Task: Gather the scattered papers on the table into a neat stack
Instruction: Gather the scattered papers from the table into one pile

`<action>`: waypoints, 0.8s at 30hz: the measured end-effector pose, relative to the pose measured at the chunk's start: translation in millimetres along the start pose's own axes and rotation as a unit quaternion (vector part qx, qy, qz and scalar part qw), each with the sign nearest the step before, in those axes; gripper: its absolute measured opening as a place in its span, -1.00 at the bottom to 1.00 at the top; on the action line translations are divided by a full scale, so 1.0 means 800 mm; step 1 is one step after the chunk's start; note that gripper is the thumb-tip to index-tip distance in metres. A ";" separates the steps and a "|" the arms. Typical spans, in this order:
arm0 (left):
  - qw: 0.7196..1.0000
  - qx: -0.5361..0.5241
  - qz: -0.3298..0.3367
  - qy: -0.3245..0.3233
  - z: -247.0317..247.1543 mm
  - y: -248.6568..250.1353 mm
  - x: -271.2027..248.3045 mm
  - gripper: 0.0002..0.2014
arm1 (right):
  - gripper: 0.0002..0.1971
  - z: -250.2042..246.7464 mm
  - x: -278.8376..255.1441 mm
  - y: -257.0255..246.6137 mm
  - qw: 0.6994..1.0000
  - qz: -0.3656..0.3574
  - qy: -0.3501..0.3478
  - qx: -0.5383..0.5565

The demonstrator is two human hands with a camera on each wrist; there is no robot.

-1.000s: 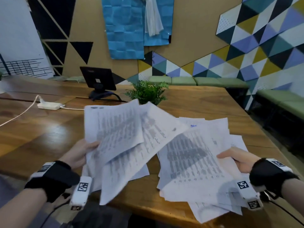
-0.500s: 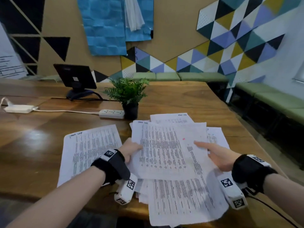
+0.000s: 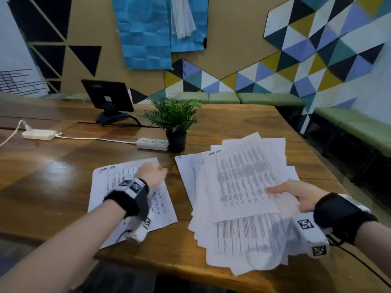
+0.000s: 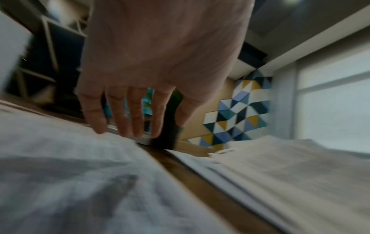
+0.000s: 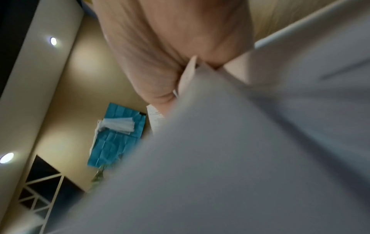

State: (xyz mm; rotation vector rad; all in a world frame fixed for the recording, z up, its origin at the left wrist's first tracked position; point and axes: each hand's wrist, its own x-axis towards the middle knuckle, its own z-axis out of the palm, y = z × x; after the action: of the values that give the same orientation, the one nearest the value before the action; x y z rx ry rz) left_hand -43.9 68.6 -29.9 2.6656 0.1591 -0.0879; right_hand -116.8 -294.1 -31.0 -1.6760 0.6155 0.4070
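Note:
A loose pile of printed papers (image 3: pixel 239 199) lies fanned on the right of the wooden table (image 3: pixel 63 187), its near edge hanging over the front. My right hand (image 3: pixel 289 193) grips the pile's right side, thumb on top, and lifts the upper sheets; the right wrist view is filled by blurred papers (image 5: pixel 240 150) against that hand (image 5: pixel 170 63). A separate sheet (image 3: pixel 118 182) lies flat to the left. My left hand (image 3: pixel 151 174) reaches over its far right corner, fingers (image 4: pixel 128 114) straight and spread, tips at the sheet (image 4: pixel 60 158).
A small potted plant (image 3: pixel 174 123) and a white power strip (image 3: pixel 152 143) stand just behind the papers. A dark screen on a stand (image 3: pixel 108 98) and a white adapter (image 3: pixel 39 134) with its cable sit farther left. Green benches (image 3: pixel 349 127) line the right wall.
My left hand left the big pile and moved left onto the separate sheet. My right hand closed on the pile's right side and raised its upper sheets.

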 end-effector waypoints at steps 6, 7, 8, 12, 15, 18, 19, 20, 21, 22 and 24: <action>0.956 0.172 -0.208 -0.117 -0.047 -0.081 -0.028 -0.01 | -0.78 0.001 0.004 0.002 0.994 -0.002 0.059 -0.087; 0.954 0.169 -0.212 -0.129 -0.045 -0.090 -0.029 0.05 | -0.84 0.004 0.001 0.003 0.994 -0.003 0.064 -0.091; 0.949 0.161 -0.233 -0.135 -0.043 -0.100 -0.024 0.19 | -0.82 0.004 0.003 0.006 0.993 -0.006 0.074 -0.095; 0.934 0.179 -0.269 -0.152 -0.011 -0.185 0.065 0.72 | -0.80 0.007 0.009 0.009 0.994 -0.007 0.077 -0.075; 0.947 0.164 -0.228 -0.157 -0.028 -0.157 0.034 0.36 | -0.82 0.010 0.004 0.009 0.994 -0.003 0.073 -0.078; 0.965 0.090 -0.202 -0.142 -0.051 -0.123 0.000 -0.18 | -0.79 0.008 -0.002 0.011 0.996 -0.002 0.061 -0.066; 0.970 0.045 -0.201 -0.131 -0.056 -0.120 0.000 -0.30 | -0.78 0.006 -0.004 0.012 0.996 -0.001 0.057 -0.062; 0.975 -0.008 -0.197 -0.105 -0.062 -0.118 0.004 -0.37 | -0.77 0.004 -0.003 0.012 0.997 -0.002 0.057 -0.058; 0.977 -0.062 -0.188 -0.074 -0.069 -0.112 0.002 -0.42 | -0.74 0.003 -0.004 0.013 0.997 0.000 0.058 -0.057; 0.979 -0.112 -0.166 -0.031 -0.076 -0.106 0.001 -0.48 | -0.69 0.002 -0.002 0.013 0.997 0.001 0.059 -0.055; 0.979 -0.179 -0.095 0.032 -0.093 -0.089 -0.007 -0.57 | -0.56 -0.004 0.007 0.018 0.997 0.004 0.057 -0.058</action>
State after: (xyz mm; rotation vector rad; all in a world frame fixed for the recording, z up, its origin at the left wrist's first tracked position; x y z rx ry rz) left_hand -55.7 165.2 4.7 2.2895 0.4101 -0.0299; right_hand -120.9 -299.5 -44.9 -1.8176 0.6951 0.3600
